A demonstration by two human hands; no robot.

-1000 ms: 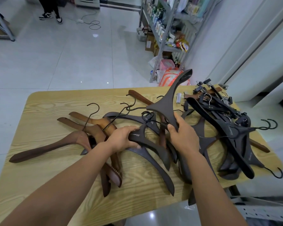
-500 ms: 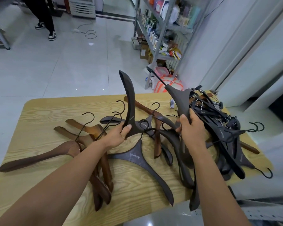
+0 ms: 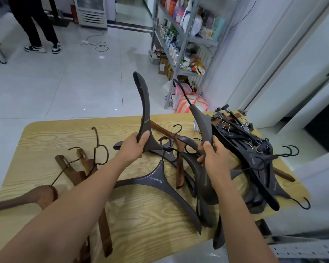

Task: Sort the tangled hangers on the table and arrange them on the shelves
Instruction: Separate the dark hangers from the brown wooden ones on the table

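A light wooden table (image 3: pixel 46 141) carries a spread of hangers. My left hand (image 3: pixel 132 147) grips a dark grey hanger (image 3: pixel 143 109) near its neck, one arm standing upright. My right hand (image 3: pixel 214 158) holds a second dark grey hanger (image 3: pixel 202 124) tilted up, its hook pointing away. Another grey hanger (image 3: pixel 160 182) lies flat between my forearms. Brown wooden hangers (image 3: pixel 78 173) lie at the left. A tangled pile of black clip hangers (image 3: pixel 251 149) fills the table's right end.
A metal shelf rack (image 3: pixel 180 44) stocked with cans and packets stands beyond the table, with bags (image 3: pixel 190 103) at its foot. A person's legs (image 3: pixel 38 31) stand far left on the tiled floor. A perforated metal shelf rail (image 3: pixel 302 251) shows at bottom right.
Both hands have lifted their grey hangers off the pile, raising them upright and drawing them apart. The view has tilted up toward the shelf rack.
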